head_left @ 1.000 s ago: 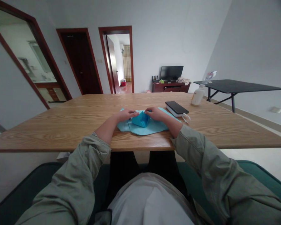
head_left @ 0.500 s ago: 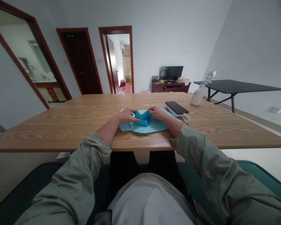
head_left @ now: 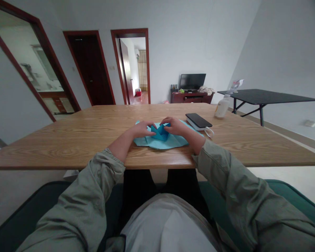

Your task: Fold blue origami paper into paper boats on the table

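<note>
Watching from my end, I'd call the folding well along, though I can't say how close to finished. The blue folded paper [head_left: 161,136] already has real shape: the main creases look done and a couple of pointed flaps stand up with a dip between them. What's left, I'd guess, is tidying or opening those flaps, since neither side has been let go of. I can't make out from here how many folds remain.

It's sitting over the light blue sheet [head_left: 170,144], near the close edge of the wooden worktop [head_left: 91,133], right in front of the body. Can't tell if it rests on the sheet or is held slightly up.

Left hand [head_left: 141,129] has the left flap between thumb and fingers; right hand [head_left: 173,126] has the right side, fingers curled over the back. Both grips look light, nothing clenched.

Looks-wise it's a deeper blue than the sheet, darker inside the folds, crisp and a bit boat-like, small between the hands. The sheet under it is pale, uneven at the edges and creased; paper or cloth, no idea.
</note>
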{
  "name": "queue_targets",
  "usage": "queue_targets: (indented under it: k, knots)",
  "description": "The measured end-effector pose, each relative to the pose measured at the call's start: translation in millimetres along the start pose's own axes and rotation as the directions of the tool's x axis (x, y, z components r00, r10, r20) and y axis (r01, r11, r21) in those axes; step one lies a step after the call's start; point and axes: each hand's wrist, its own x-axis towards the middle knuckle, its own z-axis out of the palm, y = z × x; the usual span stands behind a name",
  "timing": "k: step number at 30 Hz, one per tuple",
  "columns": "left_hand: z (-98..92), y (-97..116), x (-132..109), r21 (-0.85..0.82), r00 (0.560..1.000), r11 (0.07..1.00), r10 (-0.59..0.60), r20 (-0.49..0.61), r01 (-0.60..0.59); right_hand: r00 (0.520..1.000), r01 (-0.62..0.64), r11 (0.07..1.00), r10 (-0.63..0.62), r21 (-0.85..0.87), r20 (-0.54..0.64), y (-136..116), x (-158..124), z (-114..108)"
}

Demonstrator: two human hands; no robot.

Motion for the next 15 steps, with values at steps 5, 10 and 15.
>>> queue_targets:
  k: [5, 10, 15]
  knots:
    - [-0.2, -7.6, 1.9, 0.032, 0.999, 0.999, -0.004, -0.046, 0.006, 0.996, 0.059, 0.98, -0.046, -0.189, 0.072, -4.0, -1.5, -5.3]
    - [0.3, -15.4, 5.7, 0.094, 0.985, 0.993, -0.051, -0.167, 0.067, 0.988, 0.071, 0.911, -0.009, -0.407, 0.152, -16.0, -1.7, -12.2]
    - [0.9, -20.7, 9.3, 0.064, 0.979, 0.994, -0.08, -0.187, 0.094, 0.982, 0.015, 0.906, 0.067, -0.423, 0.179, -24.9, -2.9, -15.6]
